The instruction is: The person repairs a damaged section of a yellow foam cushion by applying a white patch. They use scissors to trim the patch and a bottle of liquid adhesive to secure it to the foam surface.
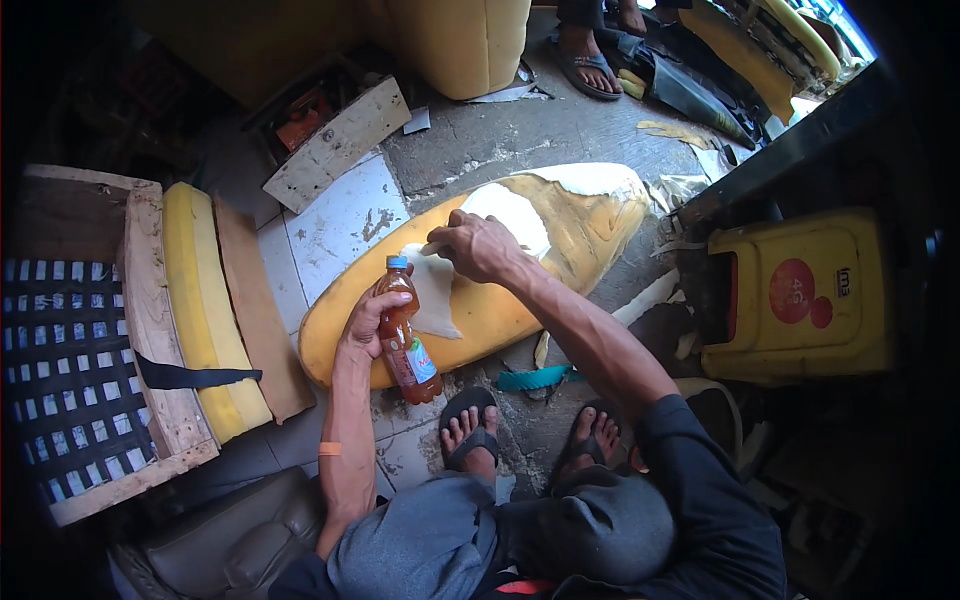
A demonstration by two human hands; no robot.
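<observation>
Basically, L hand (pixel 370 318) wraps btl (pixel 400 325); R arm (pixel 590 330) slants inward, R hand (pixel 478 246) pinching pale pc (pixel 432 249) over yellow foam (pixel 500 325); tile flr (pixel 345 225) betw. foam's L edge & brown board (pixel 258 315).

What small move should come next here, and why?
Perhaps bring the right hand to the blue cap: it closes the bottle, the left hand holds the bottle below it, and the right hand is close by.
</observation>
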